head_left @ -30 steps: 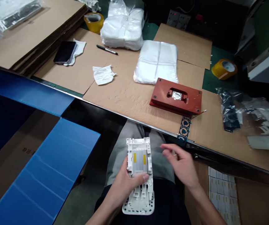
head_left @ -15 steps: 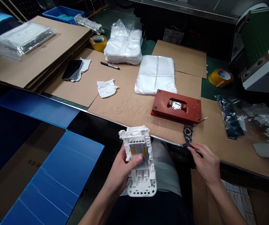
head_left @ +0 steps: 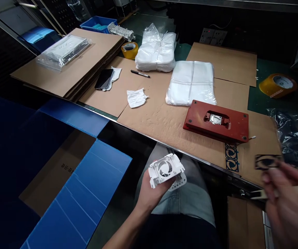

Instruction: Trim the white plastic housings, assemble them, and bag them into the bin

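Observation:
My left hand [head_left: 152, 190] is wrapped round a white plastic housing [head_left: 178, 165] above my lap. The housing's end, with a round fan-shaped opening, is turned up toward me. My right hand [head_left: 287, 197], blurred at the right, pinches a thin black square gasket [head_left: 260, 162] with a round hole. A cream-coloured tool with a dark pointed tip [head_left: 261, 194] also lies across that hand; its kind is blurred. More black gaskets [head_left: 232, 157] form a strip at the table edge, beside a red fixture block [head_left: 198, 117] with a white part [head_left: 215, 119] in its recess.
Two bundles of white bags [head_left: 190, 83] lie on the cardboard-covered table. A pen [head_left: 140, 73], a phone [head_left: 103, 79], a white cloth piece [head_left: 136, 98] and tape rolls [head_left: 268, 86] are around them. Stacked cardboard [head_left: 68, 81] stands left, with a blue box flap [head_left: 78, 193] nearer me.
My left hand has tilted the housing so its fan-opening end shows. My right hand has moved right and up from the table edge with a black gasket. The whole view has shifted.

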The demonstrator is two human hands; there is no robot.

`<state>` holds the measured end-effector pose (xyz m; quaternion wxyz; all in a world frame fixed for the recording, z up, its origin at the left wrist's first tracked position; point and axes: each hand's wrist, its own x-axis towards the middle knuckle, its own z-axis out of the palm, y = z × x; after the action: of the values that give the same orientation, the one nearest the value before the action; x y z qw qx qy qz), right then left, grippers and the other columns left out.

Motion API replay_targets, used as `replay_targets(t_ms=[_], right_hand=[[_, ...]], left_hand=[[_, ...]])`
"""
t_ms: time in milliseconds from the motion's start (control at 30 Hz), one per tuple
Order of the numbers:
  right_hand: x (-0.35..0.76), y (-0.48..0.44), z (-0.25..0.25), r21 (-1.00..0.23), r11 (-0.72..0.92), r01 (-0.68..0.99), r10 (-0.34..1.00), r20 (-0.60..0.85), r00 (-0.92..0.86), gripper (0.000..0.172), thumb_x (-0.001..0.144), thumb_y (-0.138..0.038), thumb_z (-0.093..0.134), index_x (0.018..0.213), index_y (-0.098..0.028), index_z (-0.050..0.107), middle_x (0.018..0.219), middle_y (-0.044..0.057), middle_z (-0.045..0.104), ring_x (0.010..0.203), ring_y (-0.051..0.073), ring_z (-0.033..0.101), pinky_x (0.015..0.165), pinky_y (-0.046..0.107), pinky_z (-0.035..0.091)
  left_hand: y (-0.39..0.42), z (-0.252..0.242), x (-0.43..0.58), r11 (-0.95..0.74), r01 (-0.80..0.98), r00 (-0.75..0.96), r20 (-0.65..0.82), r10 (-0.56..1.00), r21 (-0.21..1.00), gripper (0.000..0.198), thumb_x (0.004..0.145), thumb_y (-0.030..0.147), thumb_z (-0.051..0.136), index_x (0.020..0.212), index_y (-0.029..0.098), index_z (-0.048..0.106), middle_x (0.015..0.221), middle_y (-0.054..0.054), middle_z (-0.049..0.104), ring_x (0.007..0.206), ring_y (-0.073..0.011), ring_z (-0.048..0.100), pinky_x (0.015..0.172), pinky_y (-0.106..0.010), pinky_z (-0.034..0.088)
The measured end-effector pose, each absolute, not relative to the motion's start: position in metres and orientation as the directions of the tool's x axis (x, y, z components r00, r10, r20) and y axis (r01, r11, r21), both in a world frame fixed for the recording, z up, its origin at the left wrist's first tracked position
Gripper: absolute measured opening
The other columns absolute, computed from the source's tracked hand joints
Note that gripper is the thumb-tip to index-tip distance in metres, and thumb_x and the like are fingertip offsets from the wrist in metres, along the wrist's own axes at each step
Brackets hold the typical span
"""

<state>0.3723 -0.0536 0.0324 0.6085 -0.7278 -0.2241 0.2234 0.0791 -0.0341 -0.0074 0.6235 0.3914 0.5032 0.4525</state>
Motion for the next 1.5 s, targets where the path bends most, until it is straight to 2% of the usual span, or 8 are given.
replay_targets(t_ms=[67, 133, 233, 333, 600, 933, 1500], right_hand=[[0.331, -0.063, 0.036, -0.962, -0.246, -0.117, 0.672, -0.256, 0.695, 0.050, 0.065, -0.034, 0.091, 0.111, -0.022, 0.076, 0.100, 0.006, 0.068, 0.076, 0.012, 0.062, 0.056, 0.020, 0.048], [0.294, -0.073, 0.035, -0.923, -0.337, -0.186, 0.753, -0.383, 0.535, 0.054, 0.065, -0.036, 0.091, 0.115, -0.024, 0.074, 0.095, 0.005, 0.067, 0.072, 0.012, 0.062, 0.055, 0.018, 0.049], [0.255, -0.084, 0.028, -0.891, -0.391, -0.230, 0.844, -0.447, 0.297, 0.055, 0.076, -0.035, 0.084, 0.127, -0.029, 0.065, 0.085, 0.000, 0.066, 0.062, 0.009, 0.058, 0.054, 0.019, 0.049], [0.232, -0.088, 0.021, -0.877, -0.384, -0.288, 0.877, -0.444, 0.182, 0.053, 0.082, -0.031, 0.080, 0.131, -0.031, 0.059, 0.078, -0.004, 0.063, 0.055, 0.006, 0.052, 0.052, 0.018, 0.047], [0.223, -0.078, 0.023, -0.878, -0.367, -0.307, 0.871, -0.440, 0.217, 0.058, 0.081, -0.029, 0.079, 0.134, -0.027, 0.056, 0.074, -0.004, 0.062, 0.054, 0.008, 0.051, 0.049, 0.019, 0.045], [0.225, -0.073, 0.024, -0.871, -0.392, -0.297, 0.856, -0.464, 0.228, 0.055, 0.080, -0.031, 0.081, 0.130, -0.027, 0.059, 0.072, -0.005, 0.060, 0.052, 0.006, 0.050, 0.049, 0.016, 0.043], [0.228, -0.073, 0.023, -0.871, -0.429, -0.238, 0.843, -0.481, 0.241, 0.058, 0.079, -0.034, 0.083, 0.131, -0.026, 0.059, 0.071, -0.004, 0.061, 0.054, 0.007, 0.049, 0.048, 0.017, 0.042]], left_hand=[[-0.034, -0.007, 0.078, 0.224, -0.113, 0.080, -0.216, 0.973, 0.968, 0.034, 0.078, 0.031, 0.080, 0.106, 0.022, 0.063, 0.096, -0.004, 0.067, 0.086, -0.0214, 0.065, 0.078, -0.033, 0.051], [-0.034, -0.007, 0.078, 0.152, -0.035, 0.071, -0.149, 0.986, 0.988, 0.032, 0.077, 0.033, 0.079, 0.102, 0.022, 0.062, 0.094, -0.004, 0.064, 0.083, -0.0206, 0.062, 0.077, -0.033, 0.048], [-0.034, -0.007, 0.078, 0.056, 0.057, 0.048, -0.059, 0.997, 0.997, 0.034, 0.078, 0.044, 0.077, 0.097, 0.021, 0.061, 0.098, -0.005, 0.061, 0.087, -0.0216, 0.060, 0.078, -0.033, 0.046], [-0.036, -0.008, 0.079, 0.012, 0.100, 0.049, -0.017, 0.999, 0.995, 0.044, 0.076, 0.059, 0.074, 0.093, 0.021, 0.059, 0.101, -0.006, 0.059, 0.091, -0.0235, 0.059, 0.080, -0.034, 0.046], [-0.040, -0.007, 0.082, 0.005, 0.167, 0.044, -0.013, 0.999, 0.986, 0.041, 0.076, 0.057, 0.072, 0.093, 0.021, 0.059, 0.105, -0.008, 0.058, 0.097, -0.0260, 0.059, 0.085, -0.036, 0.046], [-0.040, -0.006, 0.084, 0.020, 0.190, 0.024, -0.025, 0.999, 0.982, 0.019, 0.079, 0.028, 0.076, 0.091, 0.020, 0.063, 0.108, -0.007, 0.059, 0.100, -0.0233, 0.060, 0.086, -0.033, 0.047], [-0.042, -0.004, 0.085, 0.030, 0.176, 0.037, -0.037, 0.999, 0.984, 0.017, 0.078, 0.024, 0.077, 0.088, 0.021, 0.063, 0.107, -0.007, 0.060, 0.100, -0.0244, 0.061, 0.087, -0.034, 0.048]])
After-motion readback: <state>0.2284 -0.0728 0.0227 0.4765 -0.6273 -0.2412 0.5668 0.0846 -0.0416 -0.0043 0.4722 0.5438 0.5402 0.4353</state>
